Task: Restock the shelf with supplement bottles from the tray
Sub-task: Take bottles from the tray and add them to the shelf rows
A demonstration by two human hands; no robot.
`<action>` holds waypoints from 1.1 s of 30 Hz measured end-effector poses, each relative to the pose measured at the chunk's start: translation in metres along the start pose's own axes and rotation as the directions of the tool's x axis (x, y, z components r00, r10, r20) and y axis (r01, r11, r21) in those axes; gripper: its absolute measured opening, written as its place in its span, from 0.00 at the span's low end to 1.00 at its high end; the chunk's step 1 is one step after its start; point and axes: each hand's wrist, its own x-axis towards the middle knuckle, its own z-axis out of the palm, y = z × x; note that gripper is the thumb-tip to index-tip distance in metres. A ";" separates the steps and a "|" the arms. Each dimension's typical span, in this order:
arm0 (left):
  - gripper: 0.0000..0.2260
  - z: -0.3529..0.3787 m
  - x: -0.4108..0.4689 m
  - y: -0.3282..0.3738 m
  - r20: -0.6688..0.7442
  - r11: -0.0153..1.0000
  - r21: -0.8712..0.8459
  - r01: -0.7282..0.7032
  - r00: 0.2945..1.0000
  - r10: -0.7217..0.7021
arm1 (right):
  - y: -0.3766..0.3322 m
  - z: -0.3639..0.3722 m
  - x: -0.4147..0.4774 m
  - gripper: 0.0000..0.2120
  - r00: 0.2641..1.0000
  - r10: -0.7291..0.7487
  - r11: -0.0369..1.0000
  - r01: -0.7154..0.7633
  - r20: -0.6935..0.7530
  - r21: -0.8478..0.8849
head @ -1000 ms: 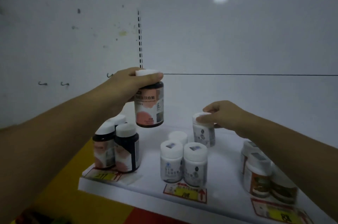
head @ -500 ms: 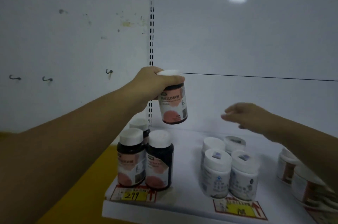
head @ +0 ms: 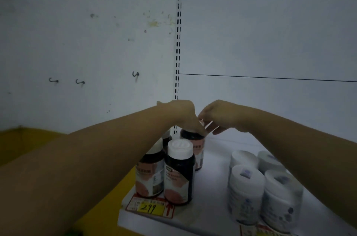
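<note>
My left hand (head: pixel 181 114) grips the cap of a dark supplement bottle (head: pixel 195 147) with a pink label, which stands on the white shelf (head: pixel 212 183) behind two like bottles (head: pixel 178 174). My right hand (head: pixel 222 116) hovers just right of that cap with fingers spread, its fingertips close to my left fingers. Whether it touches the bottle is unclear. Several white-capped white bottles (head: pixel 247 193) stand in a group to the right on the shelf. The tray is out of view.
A price tag reading 299 (head: pixel 149 207) is stuck on the shelf's front edge. A slotted upright rail (head: pixel 178 52) runs up the white back wall. A yellow surface (head: pixel 25 145) lies to the left below the shelf.
My left hand has lowered the dark bottle from mid-air down onto the shelf behind the front two. My right hand has swung left from the white bottles to beside the cap.
</note>
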 end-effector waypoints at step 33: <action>0.32 -0.028 -0.099 0.189 -0.057 0.813 -0.016 -0.583 0.812 0.581 | 0.098 -0.108 -0.307 0.32 0.912 0.051 0.566 -0.363 -0.408 -0.740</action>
